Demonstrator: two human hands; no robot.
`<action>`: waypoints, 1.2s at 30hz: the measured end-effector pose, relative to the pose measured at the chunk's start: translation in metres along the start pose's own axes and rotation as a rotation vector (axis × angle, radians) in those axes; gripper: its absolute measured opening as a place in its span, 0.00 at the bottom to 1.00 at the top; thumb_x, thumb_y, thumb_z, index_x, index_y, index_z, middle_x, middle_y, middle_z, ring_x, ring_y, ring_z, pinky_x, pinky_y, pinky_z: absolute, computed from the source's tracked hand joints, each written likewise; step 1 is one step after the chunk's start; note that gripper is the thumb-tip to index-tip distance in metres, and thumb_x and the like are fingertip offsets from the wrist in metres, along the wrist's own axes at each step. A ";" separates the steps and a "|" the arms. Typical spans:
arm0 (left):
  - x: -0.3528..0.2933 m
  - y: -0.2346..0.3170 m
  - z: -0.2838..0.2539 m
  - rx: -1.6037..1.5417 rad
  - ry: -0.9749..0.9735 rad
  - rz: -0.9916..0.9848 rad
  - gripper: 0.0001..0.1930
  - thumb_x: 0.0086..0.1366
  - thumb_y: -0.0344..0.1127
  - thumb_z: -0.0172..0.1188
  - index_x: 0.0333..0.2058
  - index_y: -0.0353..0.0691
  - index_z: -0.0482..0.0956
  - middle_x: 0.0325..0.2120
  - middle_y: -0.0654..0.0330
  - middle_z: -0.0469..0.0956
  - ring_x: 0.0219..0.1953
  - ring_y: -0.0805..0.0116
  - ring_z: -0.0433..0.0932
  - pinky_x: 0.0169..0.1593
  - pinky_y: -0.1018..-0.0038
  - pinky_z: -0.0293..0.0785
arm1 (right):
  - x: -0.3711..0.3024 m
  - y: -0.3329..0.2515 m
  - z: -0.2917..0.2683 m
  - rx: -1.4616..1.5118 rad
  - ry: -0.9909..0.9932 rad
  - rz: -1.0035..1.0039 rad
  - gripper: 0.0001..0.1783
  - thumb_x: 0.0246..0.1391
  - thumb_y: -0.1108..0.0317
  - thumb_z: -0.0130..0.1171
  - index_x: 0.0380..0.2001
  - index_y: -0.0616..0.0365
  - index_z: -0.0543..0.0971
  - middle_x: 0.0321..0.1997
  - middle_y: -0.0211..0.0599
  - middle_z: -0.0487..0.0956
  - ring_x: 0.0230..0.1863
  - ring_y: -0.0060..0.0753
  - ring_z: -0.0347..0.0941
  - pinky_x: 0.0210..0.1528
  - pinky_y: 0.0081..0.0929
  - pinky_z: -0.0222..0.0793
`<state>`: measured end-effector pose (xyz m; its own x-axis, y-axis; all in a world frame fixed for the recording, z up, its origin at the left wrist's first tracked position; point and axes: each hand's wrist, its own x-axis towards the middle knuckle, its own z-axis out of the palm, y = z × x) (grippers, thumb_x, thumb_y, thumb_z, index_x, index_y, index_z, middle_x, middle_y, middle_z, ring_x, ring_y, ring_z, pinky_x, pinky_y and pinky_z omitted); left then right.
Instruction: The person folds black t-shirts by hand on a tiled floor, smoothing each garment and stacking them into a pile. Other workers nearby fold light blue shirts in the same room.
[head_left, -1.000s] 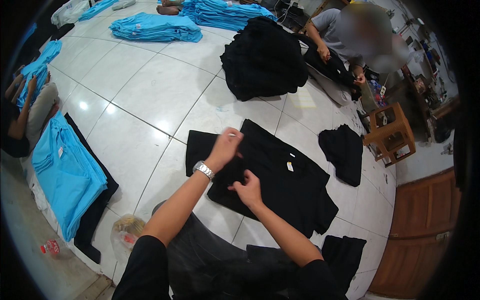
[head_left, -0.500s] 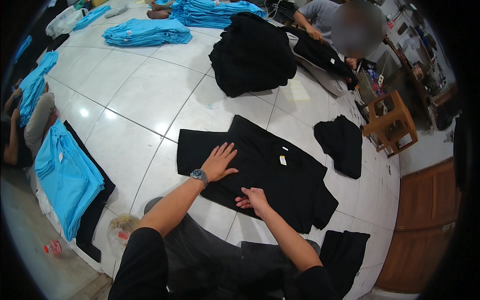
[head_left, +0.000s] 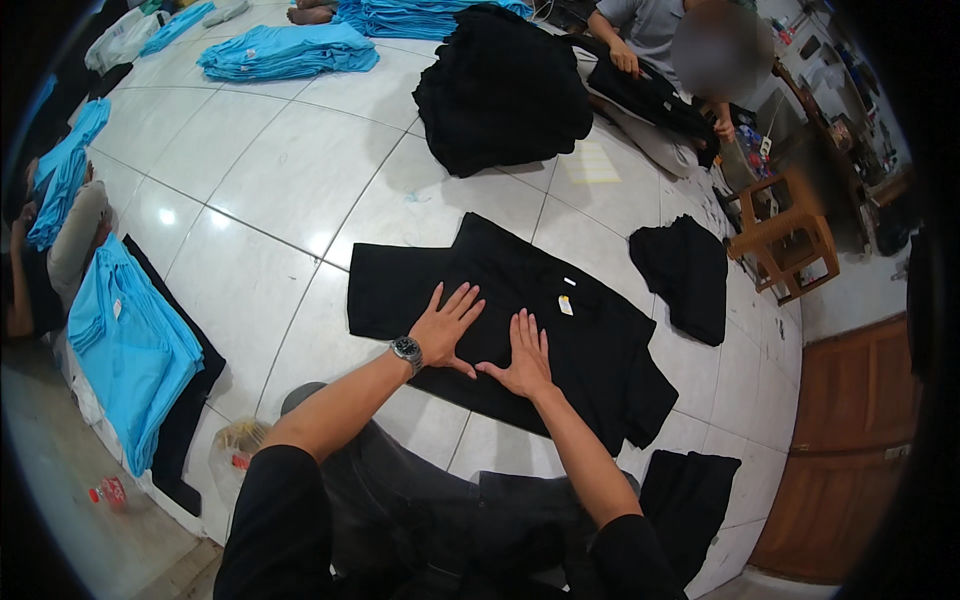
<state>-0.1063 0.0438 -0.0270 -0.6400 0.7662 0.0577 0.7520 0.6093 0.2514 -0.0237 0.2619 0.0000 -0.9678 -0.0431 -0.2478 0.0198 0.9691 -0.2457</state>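
Note:
A black T-shirt (head_left: 590, 350) lies spread on the tiled floor in front of me, its neck label toward the right and one sleeve reaching left. My left hand (head_left: 446, 328), with a metal watch (head_left: 407, 350) on the wrist, rests flat on the cloth with the fingers spread. Close beside it, my right hand (head_left: 522, 360) also lies flat on the shirt, fingers stretched out and thumb toward the left thumb. Neither hand grips anything.
Folded black garments (head_left: 685, 280) lie at the right, with more (head_left: 690, 510) by my right knee. A tall black pile (head_left: 500, 95) stands beyond. Blue shirts (head_left: 135, 350) are stacked left and far (head_left: 290, 52). A person sits by a brown stool (head_left: 785, 240); another sits far left.
My right hand has moved forward and opened from curled fingers to flat on the shirt. My left hand stays spread on the cloth, slightly farther right.

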 end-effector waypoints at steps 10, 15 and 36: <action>-0.009 -0.034 -0.041 -0.185 -0.031 -0.196 0.74 0.36 0.82 0.72 0.75 0.42 0.56 0.78 0.37 0.44 0.80 0.37 0.39 0.75 0.32 0.39 | 0.004 -0.022 -0.026 -0.212 -0.163 0.025 0.74 0.43 0.34 0.75 0.78 0.70 0.48 0.85 0.60 0.40 0.86 0.55 0.30 0.83 0.57 0.29; -0.028 -0.133 -0.055 -0.520 0.569 -0.691 0.38 0.53 0.56 0.78 0.55 0.35 0.79 0.57 0.43 0.78 0.60 0.44 0.76 0.62 0.55 0.74 | 0.010 -0.075 -0.026 -0.110 0.034 -0.236 0.49 0.50 0.55 0.75 0.70 0.69 0.65 0.79 0.63 0.57 0.81 0.63 0.48 0.80 0.57 0.44; -0.044 -0.183 -0.031 -0.529 0.602 -0.980 0.03 0.60 0.34 0.69 0.32 0.47 0.90 0.38 0.53 0.84 0.47 0.50 0.81 0.51 0.57 0.80 | 0.080 -0.218 0.040 0.163 0.127 -0.511 0.06 0.54 0.71 0.67 0.35 0.58 0.82 0.34 0.43 0.80 0.35 0.50 0.81 0.38 0.43 0.76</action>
<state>-0.2209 -0.1078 -0.0461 -0.9662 -0.2569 0.0231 -0.1420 0.6045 0.7839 -0.0952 0.0378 -0.0035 -0.8869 -0.4588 0.0539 -0.4318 0.7819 -0.4497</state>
